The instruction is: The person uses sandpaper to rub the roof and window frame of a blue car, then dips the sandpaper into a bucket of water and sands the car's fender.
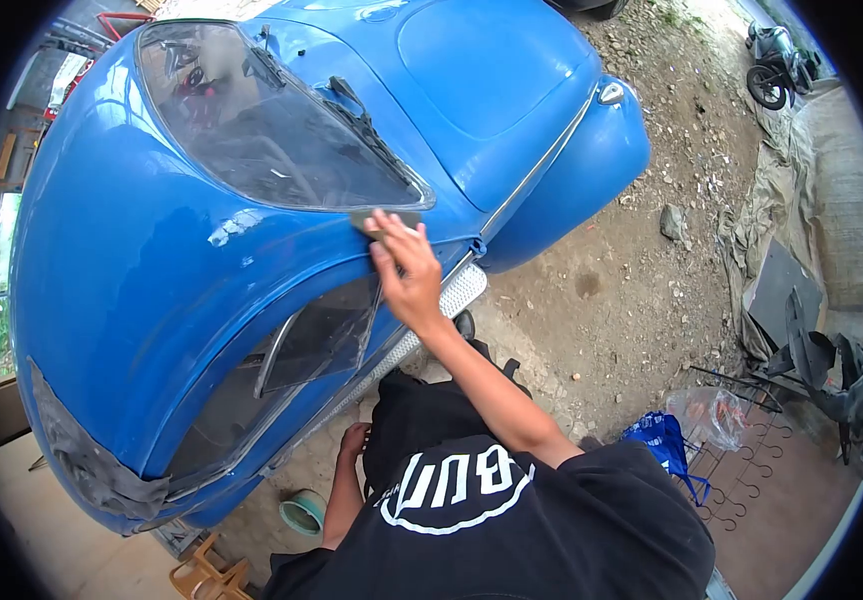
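Observation:
My right hand (408, 272) reaches over the blue car (132, 240). Its fingers press a small grey-brown piece of sandpaper (360, 219) flat against the pillar at the windshield's lower corner. Close by are the windshield (292, 140) with its dark wipers and the side window (317, 335). Pale, bare patches (236, 226) mark the blue roof paint. Low at my side hangs my left hand (355, 440), beside black clothing and away from the car. Its fingers are too small and partly hidden to make out.
A white textured running board (462, 290) runs along the car's side. Behind me are a green bowl (303, 512) and a wooden stool (210, 572). To the right lie a blue bag (657, 440), a wire rack (742, 460) and a stone (673, 222). A motorbike (774, 65) stands farther off.

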{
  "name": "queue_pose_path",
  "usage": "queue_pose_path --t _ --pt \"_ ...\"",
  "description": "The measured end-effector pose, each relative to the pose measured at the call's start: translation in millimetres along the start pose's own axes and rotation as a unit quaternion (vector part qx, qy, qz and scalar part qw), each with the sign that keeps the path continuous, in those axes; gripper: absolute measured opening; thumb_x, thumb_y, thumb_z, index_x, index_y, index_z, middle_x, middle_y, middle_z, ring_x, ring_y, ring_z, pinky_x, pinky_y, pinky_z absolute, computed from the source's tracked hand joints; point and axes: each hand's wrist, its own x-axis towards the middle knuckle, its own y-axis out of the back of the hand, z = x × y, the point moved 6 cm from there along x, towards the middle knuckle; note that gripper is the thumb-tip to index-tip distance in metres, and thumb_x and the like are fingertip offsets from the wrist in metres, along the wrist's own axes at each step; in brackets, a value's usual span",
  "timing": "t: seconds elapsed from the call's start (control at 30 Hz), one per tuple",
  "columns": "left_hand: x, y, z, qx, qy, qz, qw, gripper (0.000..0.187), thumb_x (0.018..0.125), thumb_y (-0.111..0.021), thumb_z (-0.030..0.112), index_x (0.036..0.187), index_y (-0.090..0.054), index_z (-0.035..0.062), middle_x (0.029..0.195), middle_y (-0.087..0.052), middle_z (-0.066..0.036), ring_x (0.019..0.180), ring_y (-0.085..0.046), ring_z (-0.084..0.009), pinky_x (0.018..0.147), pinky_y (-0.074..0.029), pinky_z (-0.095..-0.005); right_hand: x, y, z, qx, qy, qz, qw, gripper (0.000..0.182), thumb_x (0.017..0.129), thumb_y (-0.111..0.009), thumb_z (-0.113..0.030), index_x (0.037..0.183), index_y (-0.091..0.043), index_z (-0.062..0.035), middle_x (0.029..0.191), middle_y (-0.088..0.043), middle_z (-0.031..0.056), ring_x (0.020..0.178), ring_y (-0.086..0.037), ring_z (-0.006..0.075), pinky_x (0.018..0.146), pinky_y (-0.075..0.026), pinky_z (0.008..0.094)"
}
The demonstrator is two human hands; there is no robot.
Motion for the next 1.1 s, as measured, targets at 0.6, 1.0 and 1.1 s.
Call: queue_pose_path --t 0.6,1.0,1.1 --pt "3 -14 -2 0.022 -0.022 0.013 0.999 0.034 0.096 -0.058 0.031 0.123 -0.066 0.0123 0.097 -0.071 -0.007 0.077 -0.064 -0.0181 0.066 -0.052 -0.0365 6 -40 -112 0.028 0.201 -0.076 0.976 0.046 0.089 -0.073 -0.024 0.135 -0.067 -0.0283 0.142 -0.063 -0.0046 0.133 -0.055 0.0218 0.121 -0.028 0.0553" --pt "-38 -22 -6 0.003 0.056 0.023 0.998 0.036 0.096 -0.058 0.033 0.124 -0.065 0.0117 0.102 -0.071 -0.008 0.077 -0.067 -0.0198 0.066 -0.053 -0.037 28 -47 -133 -0.002 0.214 -0.082 0.973 0.039 0.089 -0.072 -0.026 0.129 -0.07 -0.0243 0.142 -0.062 -0.0035 0.133 -0.054 0.0247 0.119 -0.031 0.0595" --pt "-44 -26 -10 0.001 0.065 0.03 0.997 0.036 0.095 -0.058 0.032 0.123 -0.065 0.01 0.103 -0.071 -0.009 0.079 -0.066 -0.019 0.068 -0.054 -0.0366 -3 -33 -116 -0.042 0.198 -0.096 0.975 0.041 0.089 -0.073 -0.026 0.13 -0.07 -0.0232 0.141 -0.063 -0.0029 0.13 -0.057 0.0245 0.118 -0.031 0.0598"
